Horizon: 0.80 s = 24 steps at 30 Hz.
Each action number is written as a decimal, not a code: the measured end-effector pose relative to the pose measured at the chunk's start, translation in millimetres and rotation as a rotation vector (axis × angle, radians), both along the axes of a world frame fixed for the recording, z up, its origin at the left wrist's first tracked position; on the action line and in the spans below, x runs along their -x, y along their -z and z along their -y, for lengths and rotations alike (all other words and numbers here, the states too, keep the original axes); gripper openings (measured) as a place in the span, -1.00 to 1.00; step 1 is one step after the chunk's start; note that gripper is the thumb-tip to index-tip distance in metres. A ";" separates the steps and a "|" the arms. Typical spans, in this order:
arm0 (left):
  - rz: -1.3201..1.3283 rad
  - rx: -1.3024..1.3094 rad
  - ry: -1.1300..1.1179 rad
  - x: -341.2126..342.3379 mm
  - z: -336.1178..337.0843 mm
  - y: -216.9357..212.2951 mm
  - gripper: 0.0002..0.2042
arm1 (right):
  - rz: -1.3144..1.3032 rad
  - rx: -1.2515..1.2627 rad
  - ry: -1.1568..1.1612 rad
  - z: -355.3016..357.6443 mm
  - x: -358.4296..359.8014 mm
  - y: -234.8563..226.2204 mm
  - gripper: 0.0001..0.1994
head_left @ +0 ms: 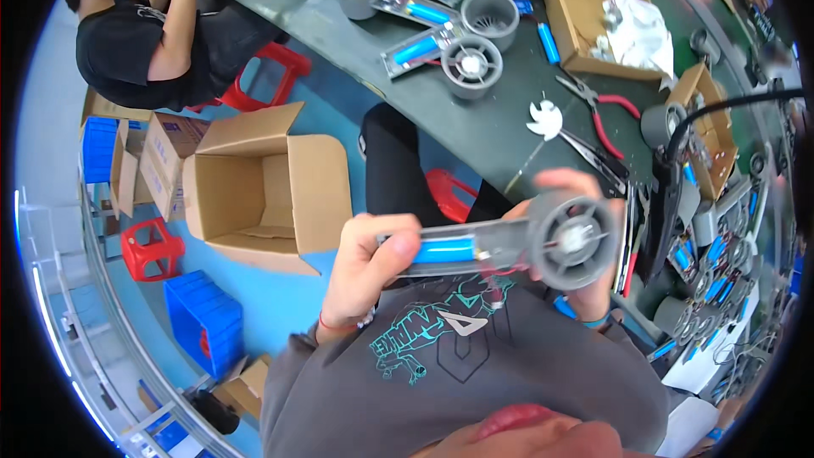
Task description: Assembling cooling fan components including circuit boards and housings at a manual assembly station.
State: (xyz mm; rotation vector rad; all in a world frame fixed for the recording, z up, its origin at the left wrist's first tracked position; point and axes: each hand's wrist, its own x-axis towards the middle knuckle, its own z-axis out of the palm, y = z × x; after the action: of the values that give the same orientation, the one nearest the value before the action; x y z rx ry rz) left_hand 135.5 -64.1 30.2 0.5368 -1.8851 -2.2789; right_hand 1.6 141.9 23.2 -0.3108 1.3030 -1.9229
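Fan unit (507, 242) is held before the grey shirt (543, 352) | handle (493, 236) is gripped by left hand (366, 270), fingers curled, thumb beside blue battery (449, 249) | round fan head (575, 239) is clasped by right hand (593, 300), fingers partly hidden

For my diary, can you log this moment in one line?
left grip: grey handle; right grip: spoked housing; blue cylinder: in handle; pliers: on table

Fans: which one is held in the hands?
The fan in mid-air: left hand on its handle, right hand at its round head. The fans at the picture's top lie on the table.
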 end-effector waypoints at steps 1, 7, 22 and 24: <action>-0.081 0.070 0.079 18.2 -7.1 -15.9 -0.67 | -0.033 0.017 0.070 -13.3 3.0 -9.0 -0.17; -0.155 0.093 0.306 52.4 -27.6 -19.8 -0.63 | -0.081 0.585 0.162 -54.6 -1.3 18.9 0.04; 0.199 0.484 0.194 82.6 -19.2 39.5 -0.62 | -0.903 -0.536 0.636 -36.0 3.4 63.1 -0.22; 0.212 0.274 0.307 70.3 -23.1 44.6 -0.65 | -0.876 -0.518 0.655 -36.0 -2.5 60.7 -0.11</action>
State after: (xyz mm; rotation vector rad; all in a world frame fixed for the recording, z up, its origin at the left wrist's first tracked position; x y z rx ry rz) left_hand 65.2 -41.0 -14.4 0.4955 -2.4889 -2.1450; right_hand 4.1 177.9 -37.6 -0.5337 2.6866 -1.8944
